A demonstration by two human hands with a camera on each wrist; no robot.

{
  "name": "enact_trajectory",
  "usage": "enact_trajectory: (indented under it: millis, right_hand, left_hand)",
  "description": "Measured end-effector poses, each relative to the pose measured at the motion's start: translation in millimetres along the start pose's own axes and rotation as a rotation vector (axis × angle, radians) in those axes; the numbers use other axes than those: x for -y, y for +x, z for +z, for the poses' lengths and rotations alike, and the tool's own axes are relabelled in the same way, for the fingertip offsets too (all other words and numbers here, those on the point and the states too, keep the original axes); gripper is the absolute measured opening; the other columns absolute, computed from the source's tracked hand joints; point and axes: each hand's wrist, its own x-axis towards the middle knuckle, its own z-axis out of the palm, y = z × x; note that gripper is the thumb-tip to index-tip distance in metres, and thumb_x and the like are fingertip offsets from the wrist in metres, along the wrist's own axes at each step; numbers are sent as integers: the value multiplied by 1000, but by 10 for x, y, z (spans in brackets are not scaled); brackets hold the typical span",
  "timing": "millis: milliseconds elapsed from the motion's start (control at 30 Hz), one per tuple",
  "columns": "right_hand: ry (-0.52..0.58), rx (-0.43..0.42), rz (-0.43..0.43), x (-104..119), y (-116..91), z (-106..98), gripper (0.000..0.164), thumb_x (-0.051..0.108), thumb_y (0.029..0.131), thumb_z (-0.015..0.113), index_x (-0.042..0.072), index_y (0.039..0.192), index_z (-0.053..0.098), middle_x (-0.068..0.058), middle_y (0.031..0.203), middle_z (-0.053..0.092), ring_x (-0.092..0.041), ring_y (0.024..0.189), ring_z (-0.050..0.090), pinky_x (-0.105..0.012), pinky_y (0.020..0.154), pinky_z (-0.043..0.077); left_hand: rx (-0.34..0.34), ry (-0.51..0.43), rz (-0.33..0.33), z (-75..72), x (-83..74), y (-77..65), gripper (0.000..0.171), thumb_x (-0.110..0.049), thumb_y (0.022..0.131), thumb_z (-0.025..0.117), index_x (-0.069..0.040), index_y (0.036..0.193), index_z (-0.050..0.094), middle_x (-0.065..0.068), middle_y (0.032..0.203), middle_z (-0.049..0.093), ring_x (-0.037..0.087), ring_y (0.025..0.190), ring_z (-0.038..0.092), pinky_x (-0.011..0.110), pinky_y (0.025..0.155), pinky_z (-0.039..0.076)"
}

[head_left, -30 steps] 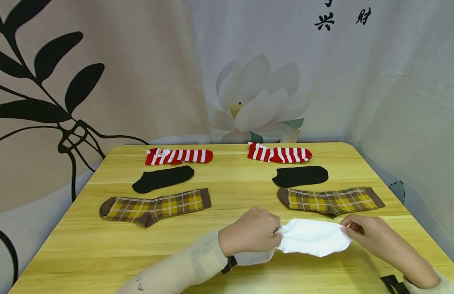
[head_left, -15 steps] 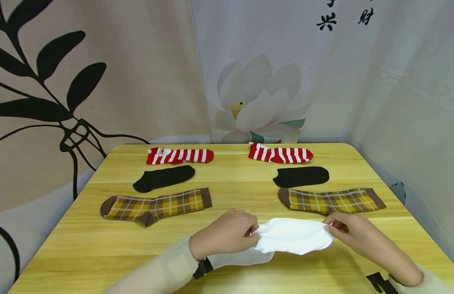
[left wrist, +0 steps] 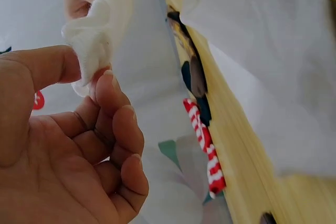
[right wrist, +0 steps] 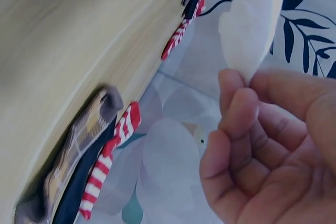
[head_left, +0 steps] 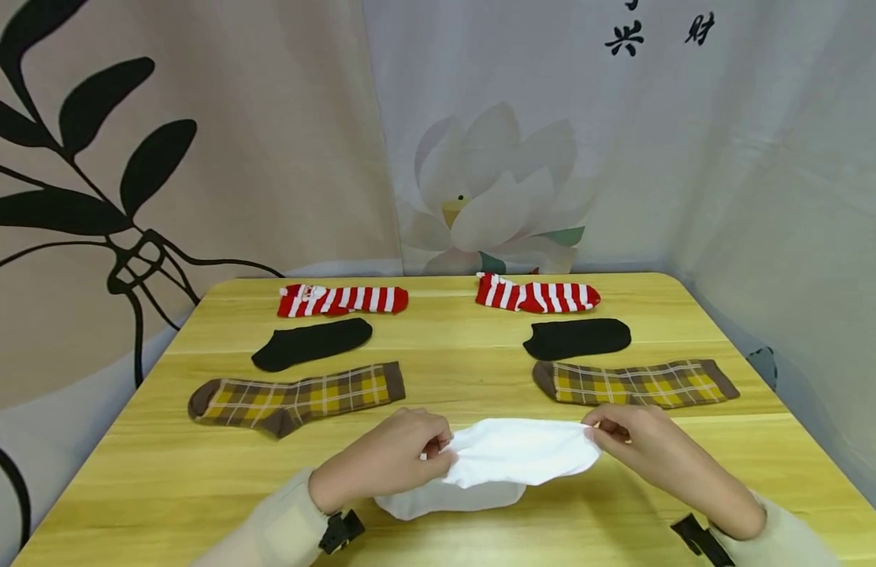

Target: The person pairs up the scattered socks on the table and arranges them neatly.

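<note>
A white sock [head_left: 519, 450] is stretched between both hands above the table. My left hand [head_left: 388, 457] pinches its left end between thumb and fingers, as the left wrist view shows with the sock's bunched edge [left wrist: 94, 43]. At the opposite end, my right hand [head_left: 647, 445] pinches the tip between thumb and index finger, the other fingers curled in the right wrist view. Beneath the held sock lies a second white sock [head_left: 452, 500] on the table, partly covered by the first one in the head view.
Two plaid socks [head_left: 299, 398] lie behind the hands, one left, one right. Farther back are two black ankle socks [head_left: 578, 339], then two red-and-white striped socks [head_left: 539, 295] near the far edge of the wooden table [head_left: 459, 378]. A printed curtain [head_left: 289, 142] hangs behind.
Both hands have moved left together, carrying the stretched white sock over the second white sock, more of which now shows. The other socks have stayed in place.
</note>
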Motion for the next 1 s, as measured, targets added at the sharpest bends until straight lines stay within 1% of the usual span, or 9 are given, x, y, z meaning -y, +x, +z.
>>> enact_trajectory:
  millis: [100,200,433,500,633,800,900,1000]
  right_hand:
    - [11,-27,-40,45,51,39,6,9,88,67,10,93,70,15,74,63,7,64,48,-19,58,46]
    - [26,-32,-60,90,102,91,6,9,88,68,10,93,71,14,75,63,6,64,47,-19,57,45]
    - [53,25,-61,180,192,250,5,10,89,67,10,91,71,13,72,60,5,61,42,-18,55,42]
    - [58,44,-73,197,210,305,5,10,89,66,9,90,71,12,71,61,6,61,43,-18,55,43]
    - [57,70,-100,227,243,404,4,9,88,67,7,89,71,8,73,65,6,63,47,-18,55,45]
    - [51,88,-120,251,287,488,5,5,87,67,7,89,71,6,75,67,5,64,48,-18,56,46]
    - [47,99,-130,260,313,528,5,5,87,67,6,89,71,6,75,67,5,64,48,-17,56,45]
    - [43,103,-137,264,332,567,5,5,87,67,7,89,71,6,75,67,5,64,48,-17,56,45]
  left_hand:
    - [-16,-11,-6,-34,49,-65,17,-25,94,60,-20,80,54,-13,70,48,1,64,40,22,66,37]
    - [-27,-22,-17,-41,110,-132,16,-24,94,60,-19,79,54,-12,70,48,1,65,41,20,64,38]
    - [-5,-91,-81,-12,250,-289,16,-25,93,61,-18,80,55,-12,69,50,2,65,43,21,63,39]
    - [2,-106,-102,-5,286,-338,17,-26,93,61,-19,80,55,-12,68,50,2,65,42,21,62,39]
    - [7,-112,-121,15,354,-415,17,-28,94,61,-20,80,55,-12,67,48,1,65,41,21,63,37]
    - [15,-132,-140,39,420,-474,19,-28,94,61,-20,78,54,-12,67,47,1,64,40,21,61,36]
    - [26,-148,-148,50,444,-489,20,-27,93,61,-19,77,53,-11,66,46,0,61,39,21,60,36]
    - [33,-142,-152,59,467,-492,21,-28,93,62,-20,76,53,-12,65,46,0,60,39,21,59,36]
